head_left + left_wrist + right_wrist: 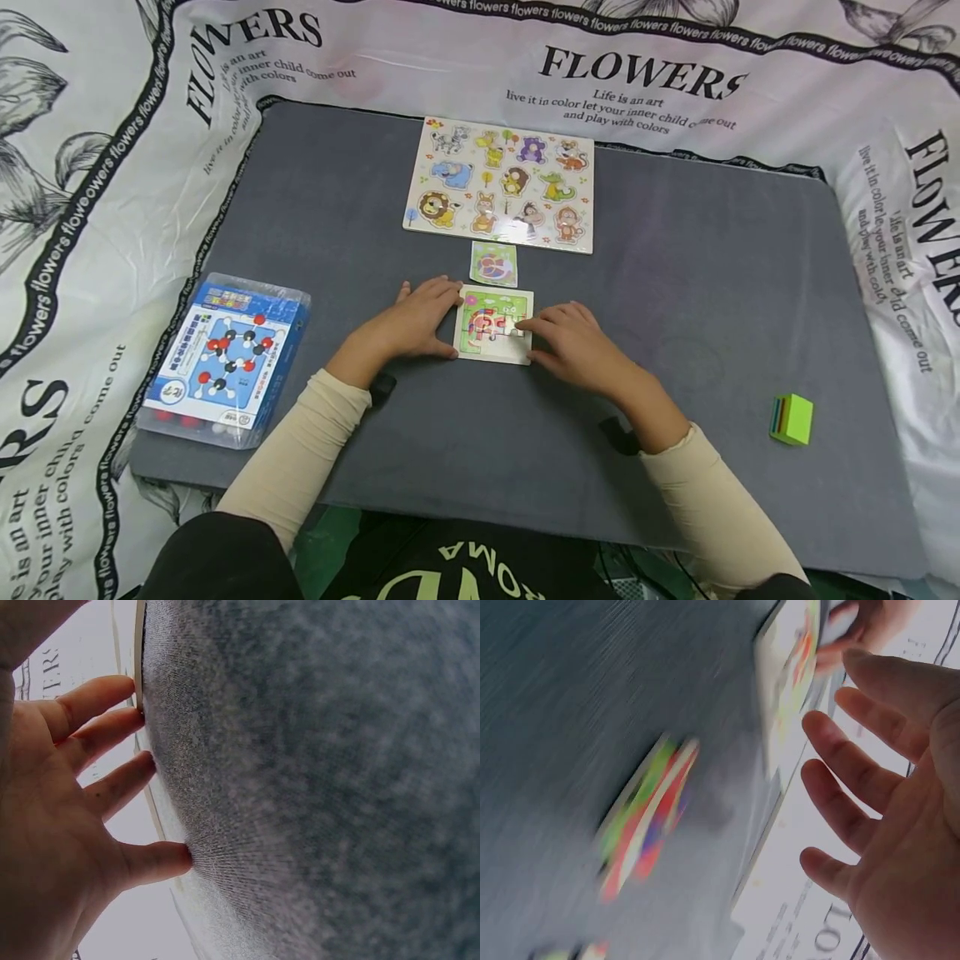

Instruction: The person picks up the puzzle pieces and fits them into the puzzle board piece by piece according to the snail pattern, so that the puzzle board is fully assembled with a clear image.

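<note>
A small square jigsaw board (pixel 495 362) with a pale frame and a green, red and pink picture lies at the middle of the table. My left hand (pixel 420 323) steadies its left side, thumb and fingers spread; in the left wrist view the fingertips (pixel 124 688) touch the board's edge (pixel 139 656). Over the board's right edge reaches my right hand (pixel 579 346), its index fingertip on the picture. The right wrist view shows that hand (pixel 900 802) with loosely bent fingers and nothing gripped. Blurred colourful pieces (pixel 649 814) lie near it there.
Beyond the board lies a small picture card (pixel 493 265), then a large animal puzzle board (pixel 498 183). A clear plastic case with a molecule-model label (pixel 225 358) stands at left. Far right is a block stack (pixel 792 419), lime green on top. Flower-printed cloth surrounds the grey table.
</note>
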`<state>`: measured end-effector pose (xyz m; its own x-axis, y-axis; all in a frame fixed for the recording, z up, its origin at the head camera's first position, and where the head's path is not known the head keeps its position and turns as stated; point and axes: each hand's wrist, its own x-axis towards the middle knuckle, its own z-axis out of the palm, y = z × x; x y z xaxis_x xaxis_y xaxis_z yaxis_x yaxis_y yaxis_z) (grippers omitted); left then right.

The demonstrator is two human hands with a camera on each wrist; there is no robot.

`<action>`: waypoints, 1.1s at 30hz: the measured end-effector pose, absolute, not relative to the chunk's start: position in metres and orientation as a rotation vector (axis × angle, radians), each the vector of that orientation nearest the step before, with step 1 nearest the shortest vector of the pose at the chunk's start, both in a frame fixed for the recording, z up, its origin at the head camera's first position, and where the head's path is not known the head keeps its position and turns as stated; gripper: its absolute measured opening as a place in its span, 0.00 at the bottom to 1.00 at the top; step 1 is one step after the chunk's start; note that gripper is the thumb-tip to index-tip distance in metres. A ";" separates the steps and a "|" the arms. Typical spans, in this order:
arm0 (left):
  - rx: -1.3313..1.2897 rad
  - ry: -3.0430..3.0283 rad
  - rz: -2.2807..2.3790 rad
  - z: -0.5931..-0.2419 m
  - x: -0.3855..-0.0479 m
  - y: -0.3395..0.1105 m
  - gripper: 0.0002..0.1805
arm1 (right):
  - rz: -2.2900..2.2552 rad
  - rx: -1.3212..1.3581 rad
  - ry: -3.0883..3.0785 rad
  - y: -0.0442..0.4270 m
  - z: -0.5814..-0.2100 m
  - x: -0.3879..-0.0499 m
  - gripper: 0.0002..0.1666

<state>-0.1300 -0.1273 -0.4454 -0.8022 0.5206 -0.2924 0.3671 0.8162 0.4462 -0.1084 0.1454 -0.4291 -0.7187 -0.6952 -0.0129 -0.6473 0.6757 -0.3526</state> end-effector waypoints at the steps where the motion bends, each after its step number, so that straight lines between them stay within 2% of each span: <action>1: 0.664 2.591 0.525 -0.445 -0.130 -0.127 0.44 | -0.481 -1.076 2.745 0.152 -0.429 -0.108 0.24; 8: 0.650 2.574 0.550 -0.444 -0.130 -0.128 0.44 | -0.406 -0.961 2.754 0.185 -0.431 -0.102 0.28; 18: 0.650 2.569 0.525 -0.444 -0.131 -0.126 0.45 | -0.339 -0.912 2.745 0.208 -0.436 -0.091 0.31; 25: 0.671 2.580 0.536 -0.446 -0.130 -0.127 0.42 | -0.366 -0.963 2.775 0.210 -0.439 -0.090 0.27; 33: 0.669 2.580 0.550 -0.444 -0.130 -0.127 0.44 | -0.415 -1.003 2.793 0.204 -0.438 -0.091 0.23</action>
<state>-0.1295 -0.1272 -0.4443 -0.7975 0.5280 -0.2918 0.3632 0.8065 0.4666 -0.0909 0.2039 -0.4379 -0.7665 -0.6408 -0.0425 -0.6007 0.7388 -0.3054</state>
